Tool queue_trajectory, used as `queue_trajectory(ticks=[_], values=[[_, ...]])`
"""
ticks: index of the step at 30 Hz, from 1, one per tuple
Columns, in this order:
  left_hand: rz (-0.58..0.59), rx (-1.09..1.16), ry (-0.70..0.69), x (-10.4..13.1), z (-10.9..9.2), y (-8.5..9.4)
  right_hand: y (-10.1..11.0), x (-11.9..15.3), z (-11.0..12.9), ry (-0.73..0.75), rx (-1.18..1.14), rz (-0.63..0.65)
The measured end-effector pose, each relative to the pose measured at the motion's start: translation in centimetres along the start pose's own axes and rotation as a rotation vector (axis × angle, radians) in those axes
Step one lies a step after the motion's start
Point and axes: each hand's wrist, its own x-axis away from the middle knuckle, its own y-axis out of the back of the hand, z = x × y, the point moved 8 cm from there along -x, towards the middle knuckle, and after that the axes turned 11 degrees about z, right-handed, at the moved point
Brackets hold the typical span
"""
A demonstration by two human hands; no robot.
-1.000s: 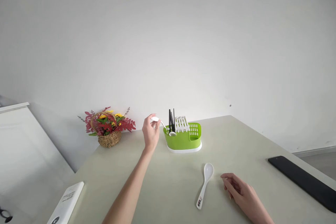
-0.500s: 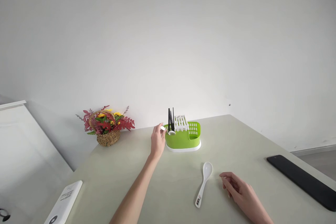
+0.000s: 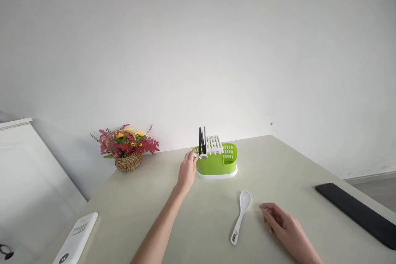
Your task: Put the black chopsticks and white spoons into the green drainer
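My left hand (image 3: 187, 170) is at the left end of a green utensil holder (image 3: 216, 167), its fingers closed on a white spoon (image 3: 196, 155). Only a small part of that spoon shows at the rim; the rest is hidden. Several black chopsticks (image 3: 202, 142) stand upright in the holder's left part, and another white spoon bowl (image 3: 203, 156) sits in front of them. My right hand (image 3: 283, 225) rests on the table with loosely bent fingers, holding nothing. Just left of it, apart from the fingers, lies a white spoon (image 3: 242, 212), bowl pointing away from me.
A white slatted rack (image 3: 214, 144) tops the holder's middle. Back left stands a wicker basket (image 3: 128, 163) with artificial flowers. On the table (image 3: 272, 169) lie a white box-like object (image 3: 77, 237) at the left edge and a long black object (image 3: 355, 213) at the right.
My left hand has moved slightly down and to the right, lowering the white spoon into the left end of the holder. My right hand has stayed still.
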Motion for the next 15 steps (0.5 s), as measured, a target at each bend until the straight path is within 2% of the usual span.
queue_trajectory(ticks=[11, 13, 15], values=[[0.066, -0.081, -0.069, 1.2, -0.3, 0.2, -0.2, -0.2, -1.0, -0.01, -0.012, 0.014], [0.019, -0.069, -0.071, 1.8, -0.5, 0.6, -0.2, -0.3, -1.1, -0.013, -0.02, 0.015], [-0.115, -0.04, -0.043, 2.8, -0.8, 1.6, -0.3, -0.3, -1.1, -0.02, -0.023, 0.017]])
